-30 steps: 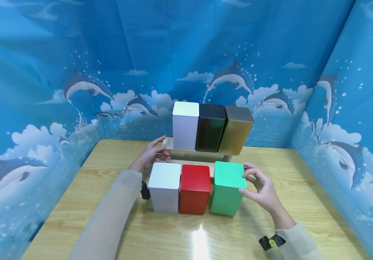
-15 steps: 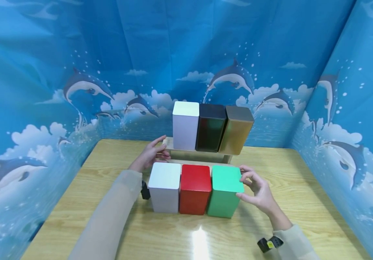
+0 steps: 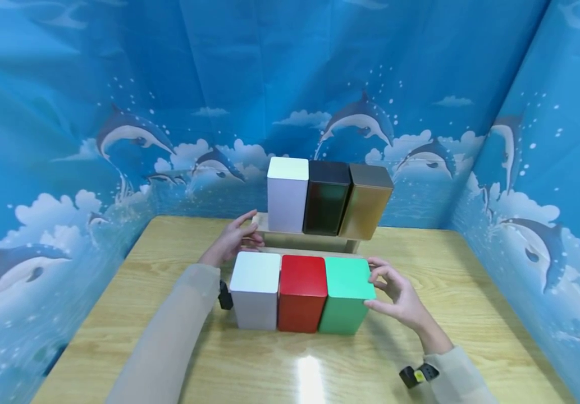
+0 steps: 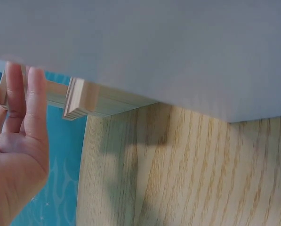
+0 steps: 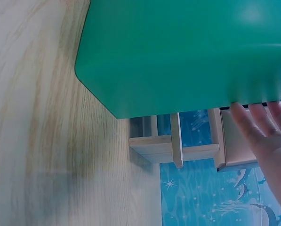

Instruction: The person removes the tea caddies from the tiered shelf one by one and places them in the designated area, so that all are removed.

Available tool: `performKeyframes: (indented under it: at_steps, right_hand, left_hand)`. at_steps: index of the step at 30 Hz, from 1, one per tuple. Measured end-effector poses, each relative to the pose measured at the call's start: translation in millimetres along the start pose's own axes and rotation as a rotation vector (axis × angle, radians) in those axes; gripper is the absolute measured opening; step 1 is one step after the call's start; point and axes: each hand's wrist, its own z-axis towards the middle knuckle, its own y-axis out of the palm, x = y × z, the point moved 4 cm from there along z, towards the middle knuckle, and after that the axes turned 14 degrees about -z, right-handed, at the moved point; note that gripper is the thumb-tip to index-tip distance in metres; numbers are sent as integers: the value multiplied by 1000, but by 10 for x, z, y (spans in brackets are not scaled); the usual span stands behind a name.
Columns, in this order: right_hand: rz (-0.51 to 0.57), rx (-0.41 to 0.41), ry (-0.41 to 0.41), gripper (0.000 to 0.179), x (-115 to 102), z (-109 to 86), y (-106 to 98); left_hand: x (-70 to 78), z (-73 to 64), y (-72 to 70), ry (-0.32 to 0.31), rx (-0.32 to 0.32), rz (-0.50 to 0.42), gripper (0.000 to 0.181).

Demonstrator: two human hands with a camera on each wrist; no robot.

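My left hand [image 3: 233,240] holds the left end of a light wooden rack [image 3: 261,221]; in the left wrist view, thumb and fingers sit either side of its wood. My right hand [image 3: 398,294] grips the green tin box [image 3: 347,278] at its right side, thumb at the front corner and fingertips at the rear edge. The right wrist view shows those fingers [image 5: 253,122] along the green edge. To its left stand a red tin box [image 3: 303,276] and a white tin box [image 3: 256,274], all three side by side in a row before the rack.
On the rack's upper level stand a taller white box [image 3: 287,196], a black box [image 3: 327,199] and a gold box [image 3: 368,202], the gold one leaning outward in this view. A blue dolphin-print backdrop [image 3: 290,73] borders the wooden table [image 3: 416,252].
The green box has moved left with my right hand, closing the gap beside the red box. My left hand keeps its place on the rack.
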Motion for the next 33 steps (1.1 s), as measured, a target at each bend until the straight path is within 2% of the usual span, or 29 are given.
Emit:
performKeyframes:
  at_steps: [7,14,19,25,28,33]
  right_hand:
    - [2,-15,-17,41,8,-15,-19]
    - [60,-11,-159,46,-40,11,-72]
    - [108,3,-196,43,-53,21,-125]
    - [134,36,-153,28,-63,32,-201]
    - [95,69,-83,23,-57,42,-252]
    - [45,119,36,21,-27,63,-333]
  left_hand:
    - [-86,105,-82,17,19,-16,55]
    - [-133,153,-109,45,48,-3,55]
    - [-131,150,-112,38,48,-2,54]
    - [-101,152,-130,11,57,23,53]
    - [-86,156,-138,-19,62,22,53]
    - [-40,172,-129,-54,70,72,53]
